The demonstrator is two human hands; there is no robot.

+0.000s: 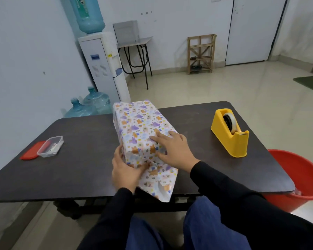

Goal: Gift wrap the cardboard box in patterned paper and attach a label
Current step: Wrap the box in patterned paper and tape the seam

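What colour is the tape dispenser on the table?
Yellow. The tape dispenser shows best in the head view, the only one.

A: Where is the wrapped box [139,127]?
B: Middle of the tabletop [89,168]. The right hand [173,148] lies flat on top; the left hand [125,170] presses the loose paper [157,183] at its near end.
A: The tape dispenser [229,134]?
B: Well to its right.

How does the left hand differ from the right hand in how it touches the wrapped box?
The left hand is at the near left corner of the cardboard box wrapped in patterned paper, pressing loose paper against its end; the right hand lies on its top. The right hand's fingers are spread flat; the left hand is blurred, its grip unclear. Both have black sleeves and touch the paper.
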